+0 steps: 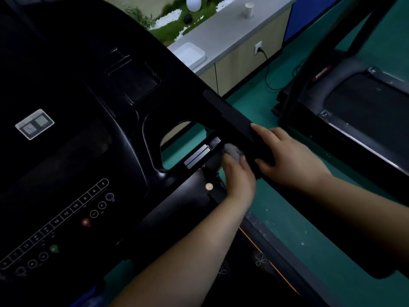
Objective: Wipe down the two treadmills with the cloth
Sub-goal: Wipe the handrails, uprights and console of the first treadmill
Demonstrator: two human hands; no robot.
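I record a glossy black plastic treadmill console (73,134) with white outlined button markings, one red round button (85,222) and one green round button (53,248). A pale grey rectangular sticker (34,124) sits toward its left edge. A silver ribbed metal grip plate (197,156) shows beside a crumpled grey-white cloth (232,151). The matte black foam handrail (234,127) is uniform in colour. The floor is teal-green matting (294,218) with scattered pale specks. A second black treadmill deck (365,103) carries a silver edge strip. The grey-topped beige cabinet (234,36) bears a white paper cup (249,10) and a translucent white tray (188,54).
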